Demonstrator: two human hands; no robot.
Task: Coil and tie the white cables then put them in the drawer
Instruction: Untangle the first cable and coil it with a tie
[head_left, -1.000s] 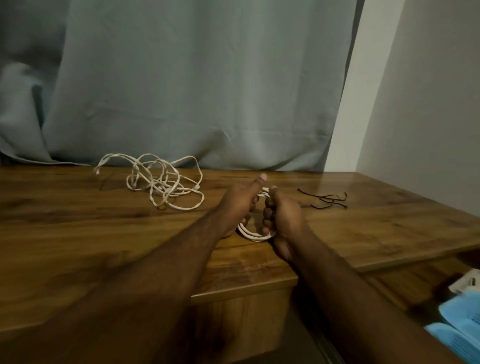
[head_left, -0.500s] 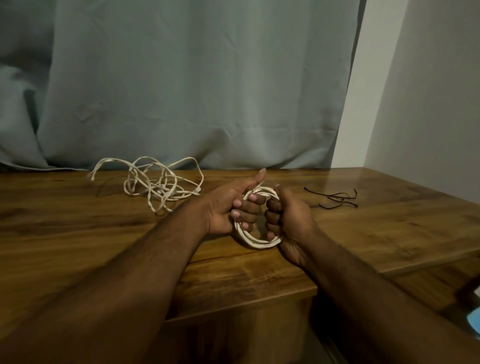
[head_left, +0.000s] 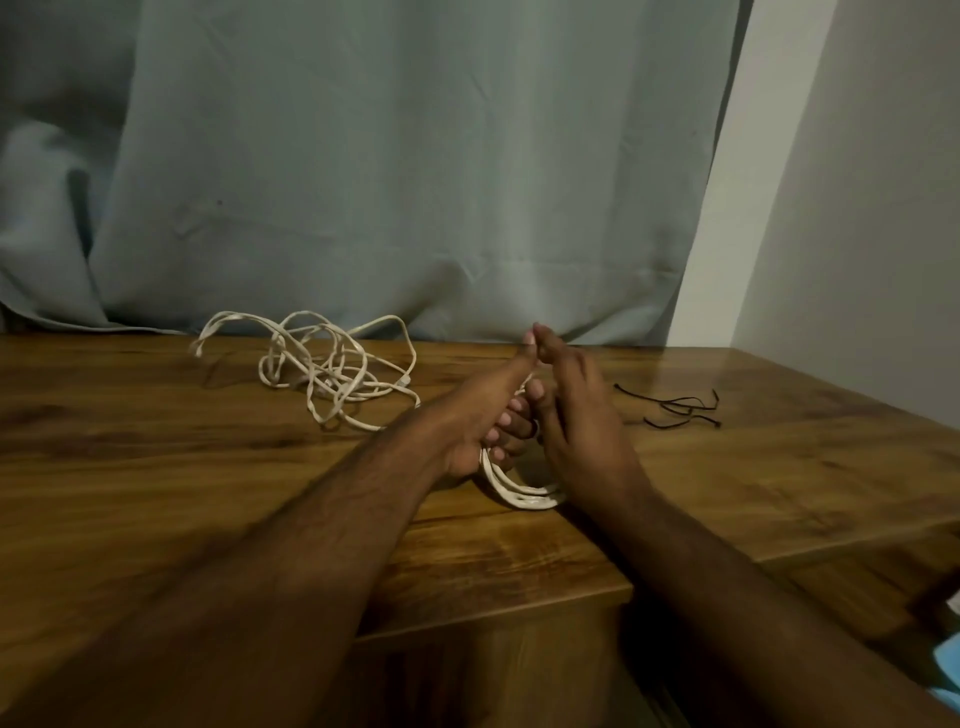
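1. Nearest edge: wooden tabletop (head_left: 156, 519), lower wooden ledge at right (head_left: 857, 571) – blue item in the bottom right corner, cropped, unidentifiable. No drawer identifiable in view.
2. Coiled white cable (head_left: 524, 493) on the tabletop between both hands, lower loops showing, upper part hidden behind fingers. Looks wound into a tight ring – no tie visible on it.
3. Left hand (head_left: 483, 415): fingers curled round the left side of the coil, thumb extended up. Grasping the coil.
4. Right hand (head_left: 576, 410): against the coil's right side, fingers stretched forward, fingertips meeting the left thumb tip. Seen from the back only – cannot tell whether clamping the cable, pinching an end, or just resting on it.
5. Farther right, well apart from the hands: black ties (head_left: 675, 408) lying loose on the tabletop, untouched.
6. Farther left, near the back edge: tangled white cable (head_left: 322, 374), loose heap, not coiled.
7. Behind everything: grey-green curtain (head_left: 389, 182), white wall (head_left: 857, 208) at right.
8. Progress estimate: early. First cable coiled or nearly so, not yet tied. Left to do: fetch a tie, bind this coil, coil and tie the tangled one, stow both in the drawer.
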